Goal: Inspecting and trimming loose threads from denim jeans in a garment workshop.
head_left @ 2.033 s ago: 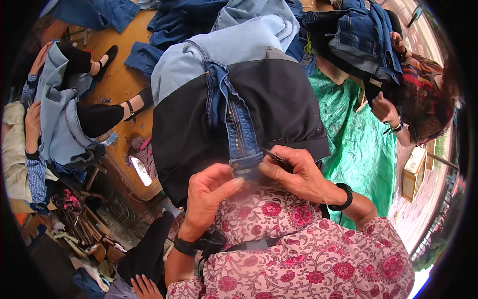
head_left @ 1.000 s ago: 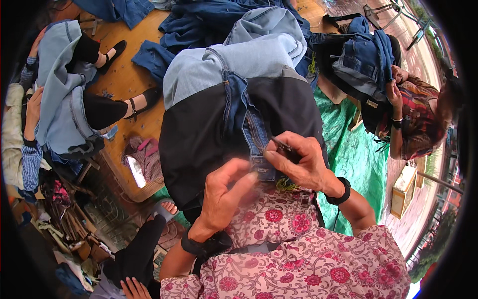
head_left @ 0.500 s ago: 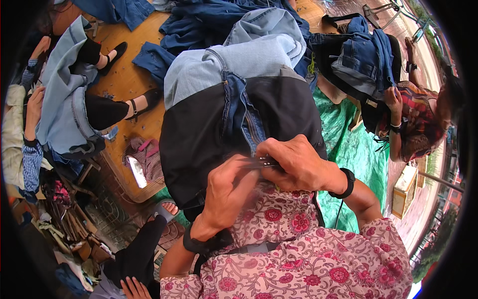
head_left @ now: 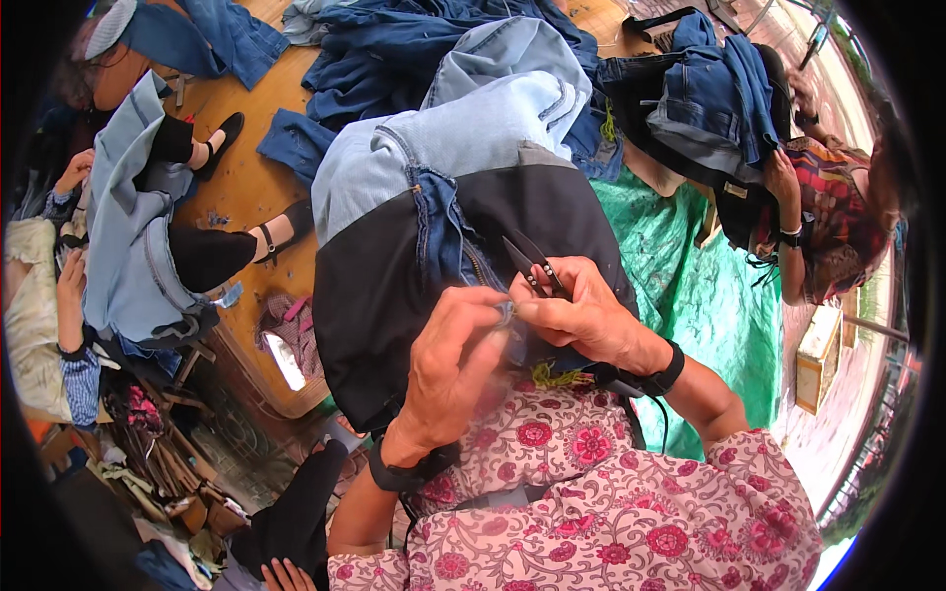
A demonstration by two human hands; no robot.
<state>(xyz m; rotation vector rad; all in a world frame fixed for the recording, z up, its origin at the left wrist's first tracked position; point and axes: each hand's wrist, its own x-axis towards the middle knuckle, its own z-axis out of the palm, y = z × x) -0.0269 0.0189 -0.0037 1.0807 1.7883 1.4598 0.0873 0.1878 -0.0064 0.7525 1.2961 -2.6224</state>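
Observation:
Black thread snips [head_left: 523,260] sit in my right hand [head_left: 596,313], their blades pointing up and to the left. My left hand [head_left: 445,357] is pinched near the right fingertips at a small bluish scrap [head_left: 506,311], too small to make out fully. Behind both hands, light blue jeans [head_left: 365,165] with black lining [head_left: 379,281] are draped over my lap. A dark blue denim fly strip with a zipper [head_left: 477,266] runs down to my fingers. Yellow-green threads [head_left: 560,377] lie just below my right hand.
A wooden table [head_left: 251,113] carries piled dark blue jeans [head_left: 379,64]. Co-workers sit to the left and right, each with denim; a foot in a black shoe [head_left: 291,234] rests on the table. Green sheeting [head_left: 680,295] lies to the right, near a wooden box [head_left: 818,357].
The snips have swung from between my hands to point upward, clear of my left hand. My fingertips have come together at the small scrap. The whole view has shifted slightly.

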